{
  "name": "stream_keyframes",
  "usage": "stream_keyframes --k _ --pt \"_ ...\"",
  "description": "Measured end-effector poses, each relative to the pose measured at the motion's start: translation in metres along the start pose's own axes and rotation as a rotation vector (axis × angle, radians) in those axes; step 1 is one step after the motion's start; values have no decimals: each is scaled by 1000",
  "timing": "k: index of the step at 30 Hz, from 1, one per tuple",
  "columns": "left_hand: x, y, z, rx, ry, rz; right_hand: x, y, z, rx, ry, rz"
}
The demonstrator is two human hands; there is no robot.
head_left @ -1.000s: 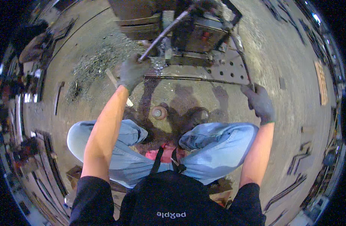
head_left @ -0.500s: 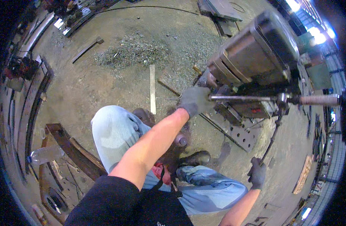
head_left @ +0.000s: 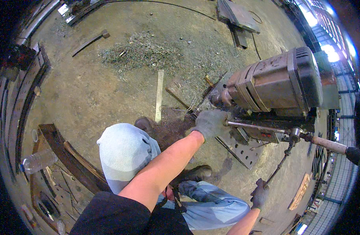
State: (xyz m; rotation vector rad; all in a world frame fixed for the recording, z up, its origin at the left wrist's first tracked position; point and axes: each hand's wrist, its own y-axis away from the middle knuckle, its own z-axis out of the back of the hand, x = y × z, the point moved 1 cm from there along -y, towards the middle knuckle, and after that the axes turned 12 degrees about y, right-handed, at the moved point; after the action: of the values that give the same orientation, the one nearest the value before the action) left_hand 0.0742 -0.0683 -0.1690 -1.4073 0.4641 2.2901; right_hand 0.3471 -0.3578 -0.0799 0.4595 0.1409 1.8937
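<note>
Beside me on the right stands a drill press [head_left: 270, 82] with a worn, brownish-grey motor housing and a dark ribbed end cap. Its round hub [head_left: 295, 134] carries several long lever arms. My left hand [head_left: 210, 123], in a grey glove, is closed round the end of the metal arm [head_left: 258, 126] reaching toward me. Lower down, my right hand [head_left: 260, 194], also gloved, grips the end of a thinner, jointed lever arm [head_left: 279, 167]. A third arm with a pale sleeve [head_left: 329, 145] points right. Under the machine lies a steel plate with punched holes [head_left: 246, 153].
Metal shavings [head_left: 144, 53] are heaped on the floor ahead. A flat pale strip [head_left: 159, 98] and a hammer-like tool [head_left: 91, 42] lie nearby. At left are a rusty curved steel beam [head_left: 72, 158] and a plastic bottle [head_left: 39, 161]. Steel plates [head_left: 239, 17] are stacked far off.
My view has shifted, so the drill press sits lower and farther right in it. Both hands keep their grip on the lever arms; the left hand shows slightly lower and more to the right.
</note>
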Motion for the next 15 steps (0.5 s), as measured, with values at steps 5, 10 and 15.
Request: stream_keyframes --k 5,10,15 --pt "9 -4 -10 -98 -14 -35 -8 -10 -2 -45 -3 12" --pt "-5 -1 3 32 -68 25 -24 -21 -5 -91 -49 25" --pt "-1 1 -4 -35 11 15 -24 -13 -5 -172 -20 110"
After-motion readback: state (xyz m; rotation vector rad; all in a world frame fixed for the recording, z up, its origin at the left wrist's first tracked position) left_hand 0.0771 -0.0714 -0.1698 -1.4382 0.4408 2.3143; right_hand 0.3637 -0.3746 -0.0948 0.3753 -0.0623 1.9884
